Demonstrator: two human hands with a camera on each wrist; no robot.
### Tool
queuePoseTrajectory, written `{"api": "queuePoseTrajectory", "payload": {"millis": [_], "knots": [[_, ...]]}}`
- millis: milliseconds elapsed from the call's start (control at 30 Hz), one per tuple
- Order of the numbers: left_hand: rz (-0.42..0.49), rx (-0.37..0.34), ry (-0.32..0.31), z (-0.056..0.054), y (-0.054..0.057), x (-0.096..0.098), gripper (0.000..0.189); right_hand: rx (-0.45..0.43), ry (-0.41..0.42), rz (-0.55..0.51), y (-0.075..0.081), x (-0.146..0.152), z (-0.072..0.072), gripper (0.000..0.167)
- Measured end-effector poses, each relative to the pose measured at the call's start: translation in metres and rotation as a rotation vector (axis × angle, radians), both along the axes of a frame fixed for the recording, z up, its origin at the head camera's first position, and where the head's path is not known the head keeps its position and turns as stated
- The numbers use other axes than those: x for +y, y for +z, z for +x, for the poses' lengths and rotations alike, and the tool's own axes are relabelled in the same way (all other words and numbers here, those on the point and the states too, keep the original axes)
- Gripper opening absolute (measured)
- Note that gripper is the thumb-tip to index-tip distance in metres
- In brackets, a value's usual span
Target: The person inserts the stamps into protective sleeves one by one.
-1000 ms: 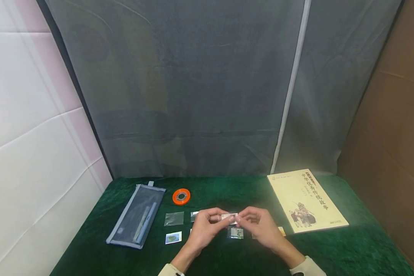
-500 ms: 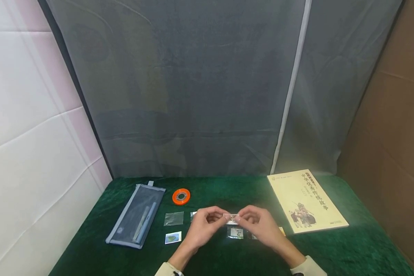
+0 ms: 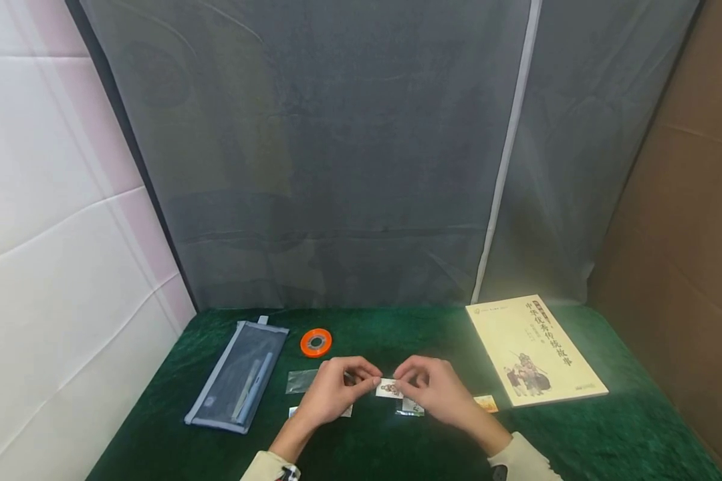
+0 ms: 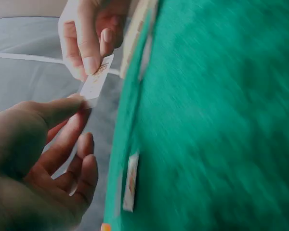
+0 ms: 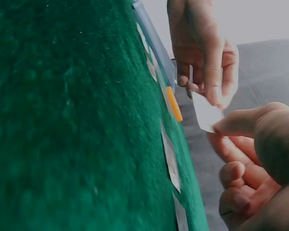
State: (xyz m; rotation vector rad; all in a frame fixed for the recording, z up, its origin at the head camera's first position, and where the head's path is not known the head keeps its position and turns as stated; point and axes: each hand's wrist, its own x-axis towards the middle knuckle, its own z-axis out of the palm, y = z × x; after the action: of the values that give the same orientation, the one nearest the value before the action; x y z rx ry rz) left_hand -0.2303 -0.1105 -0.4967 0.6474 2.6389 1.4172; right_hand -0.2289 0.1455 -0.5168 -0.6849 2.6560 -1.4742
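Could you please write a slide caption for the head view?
Left hand and right hand pinch a small printed card over green cloth, between a see-through pouch and a yellow book.

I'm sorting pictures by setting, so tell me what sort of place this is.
Likely a small screened-off work booth: a green cloth is spread out flat, a grey curtain hangs behind it, and a white sheet closes the left side.

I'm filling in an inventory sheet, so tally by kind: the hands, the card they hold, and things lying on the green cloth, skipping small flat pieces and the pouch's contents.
Hands: 2 (left hand, right hand)
Held card: 1
Pouch: 1
Orange ring: 1
Book: 1
Total: 6
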Motion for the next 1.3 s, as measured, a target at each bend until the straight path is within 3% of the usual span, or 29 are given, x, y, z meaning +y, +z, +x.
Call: {"api": "queuePoseTrajectory", "payload": {"millis": [233,467,733,1000,1133,1300], "knots": [[-0.093,-0.004,-0.035,0.006,-0.004,-0.012,0.004,-0.013,0.089,0.083,-0.003,-0.016,-0.001,0.005],[-0.158,0.039,-0.050,0.008,-0.002,-0.016,0.005,0.047,0.080,0.144,-0.006,-0.029,0.000,0.007],[-0.205,0.090,-0.056,0.007,0.001,-0.015,0.006,0.028,0.045,0.211,-0.007,-0.033,0.000,0.007],[-0.227,0.065,-0.032,0.005,-0.003,-0.013,0.009,0.052,0.006,0.268,-0.007,-0.032,0.002,0.011],[-0.238,0.107,-0.015,0.001,-0.010,-0.018,0.014,0.124,-0.012,0.298,-0.006,-0.033,0.003,0.019],[-0.240,0.177,0.067,-0.005,-0.017,-0.029,0.009,0.172,-0.008,0.226,0.001,-0.043,0.005,0.015]]}}
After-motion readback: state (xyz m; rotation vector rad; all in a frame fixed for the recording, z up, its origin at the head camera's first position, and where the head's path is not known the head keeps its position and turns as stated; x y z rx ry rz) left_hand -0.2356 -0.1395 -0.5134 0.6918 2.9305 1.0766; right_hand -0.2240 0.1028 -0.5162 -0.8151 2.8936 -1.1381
